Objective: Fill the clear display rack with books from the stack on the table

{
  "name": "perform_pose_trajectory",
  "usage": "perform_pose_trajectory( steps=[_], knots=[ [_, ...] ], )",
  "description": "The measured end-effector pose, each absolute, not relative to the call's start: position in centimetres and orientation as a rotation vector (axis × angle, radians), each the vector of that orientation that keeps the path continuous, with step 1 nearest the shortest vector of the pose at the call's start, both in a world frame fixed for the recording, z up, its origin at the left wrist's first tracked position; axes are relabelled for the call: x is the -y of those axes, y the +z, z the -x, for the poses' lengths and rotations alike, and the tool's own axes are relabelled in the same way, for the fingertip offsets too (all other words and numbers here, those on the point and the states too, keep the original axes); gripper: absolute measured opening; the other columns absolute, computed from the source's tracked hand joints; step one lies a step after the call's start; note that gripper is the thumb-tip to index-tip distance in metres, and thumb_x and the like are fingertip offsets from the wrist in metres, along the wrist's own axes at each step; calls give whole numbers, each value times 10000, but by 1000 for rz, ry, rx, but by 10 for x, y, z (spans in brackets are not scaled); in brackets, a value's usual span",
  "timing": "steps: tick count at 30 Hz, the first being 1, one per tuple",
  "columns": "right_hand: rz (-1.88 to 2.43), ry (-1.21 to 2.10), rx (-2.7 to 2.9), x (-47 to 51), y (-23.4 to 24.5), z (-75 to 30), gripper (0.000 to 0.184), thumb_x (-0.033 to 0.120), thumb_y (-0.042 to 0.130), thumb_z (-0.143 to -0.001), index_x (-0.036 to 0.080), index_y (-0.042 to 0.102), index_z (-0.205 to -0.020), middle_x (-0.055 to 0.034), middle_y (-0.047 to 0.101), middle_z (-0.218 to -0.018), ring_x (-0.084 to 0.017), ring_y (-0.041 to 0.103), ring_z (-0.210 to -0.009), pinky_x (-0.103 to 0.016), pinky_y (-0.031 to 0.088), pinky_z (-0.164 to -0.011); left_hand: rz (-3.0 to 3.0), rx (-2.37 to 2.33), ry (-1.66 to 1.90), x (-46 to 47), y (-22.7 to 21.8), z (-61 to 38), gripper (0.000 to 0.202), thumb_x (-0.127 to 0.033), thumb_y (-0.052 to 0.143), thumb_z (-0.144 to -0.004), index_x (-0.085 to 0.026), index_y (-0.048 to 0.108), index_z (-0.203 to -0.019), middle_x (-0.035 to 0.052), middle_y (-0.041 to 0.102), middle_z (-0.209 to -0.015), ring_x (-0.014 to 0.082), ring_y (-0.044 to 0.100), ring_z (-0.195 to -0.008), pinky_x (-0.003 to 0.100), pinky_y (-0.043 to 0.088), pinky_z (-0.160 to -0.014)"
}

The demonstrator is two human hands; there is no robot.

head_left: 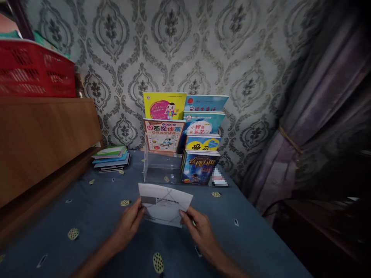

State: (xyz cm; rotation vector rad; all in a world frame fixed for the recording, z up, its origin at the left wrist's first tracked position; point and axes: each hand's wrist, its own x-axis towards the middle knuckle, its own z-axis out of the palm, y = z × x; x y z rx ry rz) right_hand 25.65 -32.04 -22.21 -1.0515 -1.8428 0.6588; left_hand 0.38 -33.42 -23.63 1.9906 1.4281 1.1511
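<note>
From where I stand, the patterned wall (220, 46) rises behind a blue cloth (87, 208), spread flat beneath everything. Near the wall, a clear stand (164, 174) holds books in two columns, stepped, it seems, so each cover's top shows above the one in front; a dark blue book (197, 170) is lowest at right. Left of the stand, a loose pile of books (111, 159) lies flat, probably because that keeps it steady. Just before the stand, a white paper (165, 214) is held up off the cloth, tilted, its print dim. The left hand (131, 219) and right hand (200, 227) pinch opposite edges, thumbs on top, likely to keep it level.
</note>
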Motion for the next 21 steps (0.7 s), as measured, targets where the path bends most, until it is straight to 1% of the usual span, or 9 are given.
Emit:
perform_pose_trajectory(
  steps=[2, 4, 8, 10, 12, 14, 16, 19, 21],
  knots=[
    [1049, 707, 1816, 318, -220, -255, 389, 486, 458, -966, 189, 670, -831, -5, 630, -656, -160, 594, -622, -247, 457, -594, -1964, -1439, 1155, 333, -228, -4, 306, -417, 399, -987, -201, 591, -1090, 52, 671, -866, 199, 613, -813, 301, 502, -775],
    [1024, 828, 1774, 313, -217, -253, 389, 512, 483, -946, 180, 676, -885, -6, 626, -678, -149, 563, -597, -244, 445, -557, -1894, -1393, 1156, 331, -222, -3, 293, -435, 431, -965, -195, 565, -1067, 31, 639, -797, 186, 600, -745, 291, 492, -706],
    [1053, 1158, 1711, 293, -229, -256, 439, 524, 492, -920, 160, 637, -1121, 1, 623, -683, -132, 499, -495, -237, 399, -437, -1598, -1185, 937, 323, -226, 5, 451, -490, 471, -920, -194, 423, -1258, -26, 594, -715, 131, 540, -513, 238, 424, -494],
    [1171, 1103, 1787, 285, -242, -260, 413, 434, 539, -900, 161, 611, -1201, -15, 655, -720, -163, 569, -559, -273, 472, -505, -1593, -1260, 793, 321, -233, 10, 504, -463, 516, -890, -189, 395, -1295, -41, 585, -697, 131, 540, -492, 244, 429, -498],
    [1326, 834, 1908, 283, -256, -263, 421, 317, 604, -850, 167, 603, -1243, -65, 702, -859, -227, 655, -765, -364, 550, -698, -1746, -1474, 691, 322, -240, 15, 471, -396, 554, -865, -177, 448, -1269, -32, 586, -704, 163, 586, -577, 287, 476, -591],
    [1399, 530, 2019, 286, -264, -262, 458, 245, 604, -840, 168, 586, -1291, -122, 699, -1053, -286, 648, -1001, -454, 536, -884, -1950, -1679, 635, 323, -246, 16, 401, -339, 551, -866, -172, 514, -1228, 9, 621, -781, 209, 628, -726, 346, 506, -714],
    [1292, 365, 2136, 290, -265, -251, 448, 229, 524, -903, 166, 553, -1345, -156, 659, -1213, -300, 597, -1156, -494, 495, -994, -2137, -1749, 616, 324, -249, 13, 344, -314, 522, -892, -177, 555, -1206, 67, 664, -955, 249, 640, -910, 395, 510, -834],
    [948, 390, 2330, 291, -261, -220, 457, 231, 379, -994, 194, 469, -1440, -136, 591, -1391, -251, 525, -1311, -474, 435, -1102, -2386, -1683, 618, 323, -255, 4, 336, -281, 498, -921, -180, 572, -1232, 123, 635, -1241, 274, 594, -1151, 427, 477, -980],
    [795, 489, 2462, 284, -261, -198, 475, 236, 314, -1022, 210, 414, -1486, -106, 537, -1474, -206, 469, -1385, -444, 397, -1148, -2521, -1649, 551, 323, -260, -1, 341, -259, 475, -938, -169, 579, -1250, 140, 623, -1300, 281, 582, -1198, 441, 474, -990]
  ],
)
